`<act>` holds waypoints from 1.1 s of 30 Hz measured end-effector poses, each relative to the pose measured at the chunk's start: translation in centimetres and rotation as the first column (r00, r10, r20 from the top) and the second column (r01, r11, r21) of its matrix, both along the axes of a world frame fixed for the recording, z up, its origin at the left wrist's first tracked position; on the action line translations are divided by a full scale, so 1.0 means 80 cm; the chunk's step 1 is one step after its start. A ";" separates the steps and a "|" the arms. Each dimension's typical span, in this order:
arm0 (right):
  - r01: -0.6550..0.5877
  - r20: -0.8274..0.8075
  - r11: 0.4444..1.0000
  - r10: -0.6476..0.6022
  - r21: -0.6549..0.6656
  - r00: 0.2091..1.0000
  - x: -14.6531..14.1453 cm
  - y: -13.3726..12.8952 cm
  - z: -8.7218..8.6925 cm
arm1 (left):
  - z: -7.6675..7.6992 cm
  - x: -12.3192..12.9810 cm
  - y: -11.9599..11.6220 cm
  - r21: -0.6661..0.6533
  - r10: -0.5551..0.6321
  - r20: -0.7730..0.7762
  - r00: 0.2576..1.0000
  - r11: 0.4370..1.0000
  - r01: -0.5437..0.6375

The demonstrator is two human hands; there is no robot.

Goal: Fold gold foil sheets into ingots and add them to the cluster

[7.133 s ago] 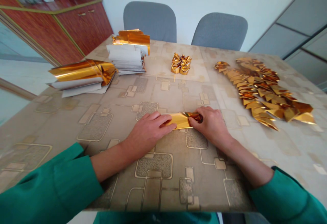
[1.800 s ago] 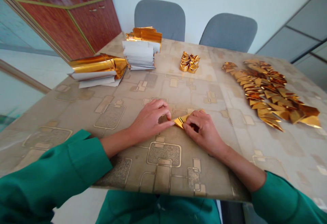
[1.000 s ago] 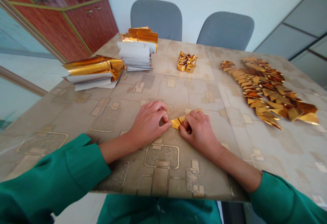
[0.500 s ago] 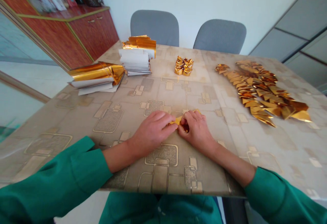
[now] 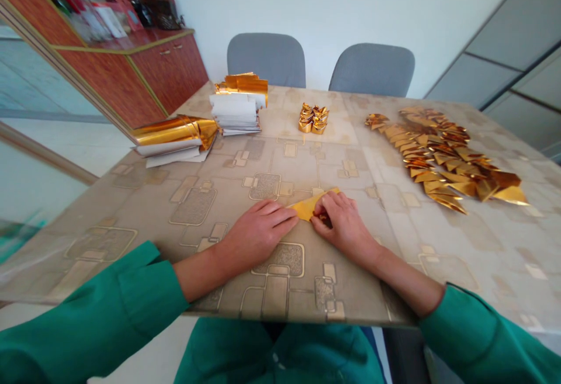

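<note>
A small folded piece of gold foil paper (image 5: 304, 207) lies slantwise near the front of the table, between my hands. My left hand (image 5: 262, 231) has its fingers pressed together at the paper's pointed left end; the thumb is mostly hidden. With curled fingers and thumb, my right hand (image 5: 344, 220) grips the other end of the paper, covering much of it. A bit of darker shiny foil shows inside the right hand's curl.
Stacked gold-and-white foil sheets (image 5: 236, 115) and a rolled-over bundle (image 5: 175, 135) sit at the back left. A small cluster of folded gold pieces (image 5: 313, 118) stands at the back middle. Many folded gold pieces (image 5: 438, 159) spread over the right. Two grey chairs (image 5: 266, 59) stand behind the table (image 5: 272, 296).
My left hand has slid slightly left and down along the paper, so more of its flat gold face shows between the hands. The whole view has tilted up a little.
</note>
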State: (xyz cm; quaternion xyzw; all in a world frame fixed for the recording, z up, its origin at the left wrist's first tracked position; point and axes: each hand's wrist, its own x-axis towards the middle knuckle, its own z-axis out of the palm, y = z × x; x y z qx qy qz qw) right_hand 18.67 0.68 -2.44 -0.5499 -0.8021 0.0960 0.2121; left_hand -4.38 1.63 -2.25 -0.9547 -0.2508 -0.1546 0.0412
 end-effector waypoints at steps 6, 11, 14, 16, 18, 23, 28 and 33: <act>-0.018 0.069 1.000 0.016 0.022 0.997 0.000 -0.001 0.002 | 0.002 -0.008 -0.006 0.047 0.080 -0.014 0.997 0.996 -0.079; 0.002 0.112 0.997 -0.011 0.074 0.994 -0.005 -0.001 -0.001 | 0.007 0.012 -0.005 0.052 0.039 -0.047 0.998 0.998 -0.037; -0.011 0.116 0.997 0.002 0.074 0.993 -0.002 0.000 0.000 | 0.008 0.016 0.000 0.042 0.034 -0.084 0.996 0.999 -0.031; -0.043 0.097 0.998 0.037 0.054 0.995 0.003 0.002 0.002 | 0.009 0.013 0.003 0.043 0.035 -0.089 0.995 0.999 -0.031; -0.087 0.072 0.996 0.085 0.028 0.994 0.008 0.004 0.005 | 0.010 0.009 0.004 0.052 0.035 -0.084 0.996 0.998 -0.031; -0.147 0.093 0.989 0.147 -0.011 0.985 0.014 0.006 0.012 | 0.009 0.020 0.001 0.057 -0.017 -0.082 0.996 0.998 0.021; -0.146 0.097 0.989 0.147 -0.016 0.984 0.013 0.004 0.015 | 0.004 0.034 -0.002 0.014 -0.006 -0.104 0.995 1.000 0.007; -0.290 0.070 0.957 0.291 -0.025 0.954 0.024 -0.002 0.023 | 0.008 0.026 0.001 -0.030 0.003 -0.114 0.993 1.000 -0.006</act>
